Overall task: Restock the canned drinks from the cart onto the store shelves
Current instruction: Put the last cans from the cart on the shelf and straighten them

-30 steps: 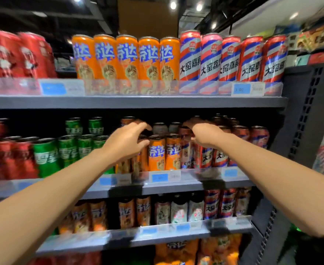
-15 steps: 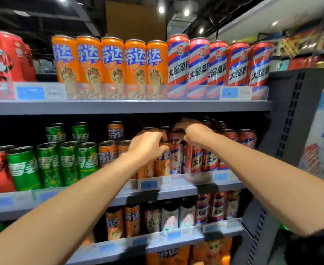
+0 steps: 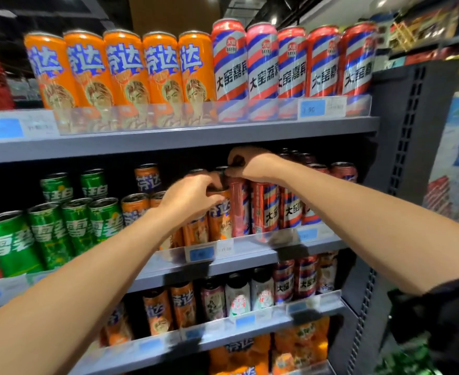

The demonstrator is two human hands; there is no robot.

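**Ana:** Grey metal shelving (image 3: 185,138) fills the aisle, four tiers of cans behind clear plastic price rails. Starting nearest: what are the two bare forearms doing now?

**Ben:** Both reach up to the middle tier (image 3: 250,254). The left hand (image 3: 189,197) has slid rightward since a second ago, from the left end of the orange row to its right end. Its fingers curl over the top rim of a tall orange aluminium can with blue lettering (image 3: 220,220), which stands at the front edge, so I judge it holds that can by the rim.

**Ana:** And the right hand (image 3: 252,165)?

**Ben:** It has barely shifted. Its fingers bend down onto the top of a slim pinkish-red can (image 3: 239,209) just beside the orange one, touching it. Whether they truly pinch it I cannot tell; the picture is blurred there.

**Ana:** What does that mean for the restocking?

**Ben:** In my judgement this is tidying, seating two neighbouring cans flush in the front row. Neither hand carries a fresh can, and the cart is out of view.

**Ana:** Farther back?

**Ben:** Green cans (image 3: 49,234) stand to the left on the same tier, red-white-blue striped cans (image 3: 290,209) to the right. Above, the top shelf looks fully faced with orange and striped cans.
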